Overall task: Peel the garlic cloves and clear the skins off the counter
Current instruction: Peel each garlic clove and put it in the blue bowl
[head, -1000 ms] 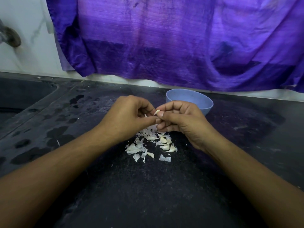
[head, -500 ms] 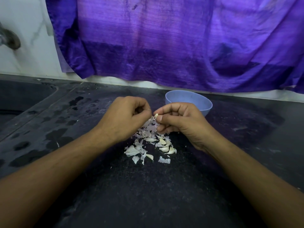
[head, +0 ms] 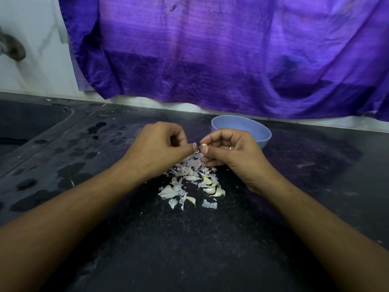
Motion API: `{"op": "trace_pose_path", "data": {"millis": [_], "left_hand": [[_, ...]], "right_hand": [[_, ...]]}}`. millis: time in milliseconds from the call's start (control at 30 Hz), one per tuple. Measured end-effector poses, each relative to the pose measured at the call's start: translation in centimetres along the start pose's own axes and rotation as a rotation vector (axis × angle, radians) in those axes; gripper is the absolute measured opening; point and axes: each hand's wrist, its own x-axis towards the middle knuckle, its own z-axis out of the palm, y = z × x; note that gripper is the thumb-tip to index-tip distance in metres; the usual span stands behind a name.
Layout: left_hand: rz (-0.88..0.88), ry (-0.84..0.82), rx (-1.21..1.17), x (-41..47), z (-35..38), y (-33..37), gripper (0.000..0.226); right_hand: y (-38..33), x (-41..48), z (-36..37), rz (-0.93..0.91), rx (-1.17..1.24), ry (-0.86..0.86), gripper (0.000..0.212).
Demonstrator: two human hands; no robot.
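My right hand (head: 229,152) pinches a small garlic cloves piece (head: 203,146) between thumb and forefinger, above the counter. My left hand (head: 160,150) is beside it with fingers curled, its thumb tip almost touching the clove; I cannot tell whether it holds a scrap of skin. Below both hands lies a pile of white garlic skins (head: 189,171) on the black counter (head: 189,249), with a few cloves (head: 212,186) among them at the pile's right side.
A pale blue bowl (head: 261,131) stands just behind my right hand. A sink basin (head: 27,127) is at the far left, with wet patches (head: 69,171) beside it. A purple cloth (head: 231,55) hangs over the back wall.
Both hands have parted slightly; the left thumb has drawn back from the clove. A strip of skin seen between the hands half a second ago is gone from there.
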Motion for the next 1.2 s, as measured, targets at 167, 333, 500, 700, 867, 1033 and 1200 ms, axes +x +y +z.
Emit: {"op": "trace_pose_path", "data": {"millis": [167,333,500,700,867,1033,1200], "left_hand": [[-0.028,-0.019,-0.037,0.07,0.04,-0.23,0.008],[-0.012,-0.006,-0.012,0.04,0.06,-0.22,0.004],[-0.007,0.02,0.004,0.03,-0.07,-0.14,0.022],[0.003,-0.009,-0.03,0.01,0.03,-0.03,0.03],[-0.057,-0.098,-0.27,-0.14,0.41,0.07,0.022],[-0.182,-0.155,-0.471,-0.09,0.6,0.21,0.011],[-0.144,-0.149,-0.41,-0.09,0.59,0.03,0.009]], "right_hand": [[0.09,0.1,0.08,-0.003,-0.02,0.022,0.012],[0.1,0.12,0.02,-0.011,-0.054,0.046,0.012],[0.15,0.13,0.16,-0.028,-0.072,0.045,0.013],[0.26,0.17,0.03,-0.069,-0.067,0.04,0.013],[0.29,0.13,0.08,-0.115,-0.059,0.0,0.013],[0.33,0.24,-0.04,-0.132,-0.054,0.003,0.015],[0.37,0.23,0.02,-0.136,-0.058,0.014,0.013]]}}
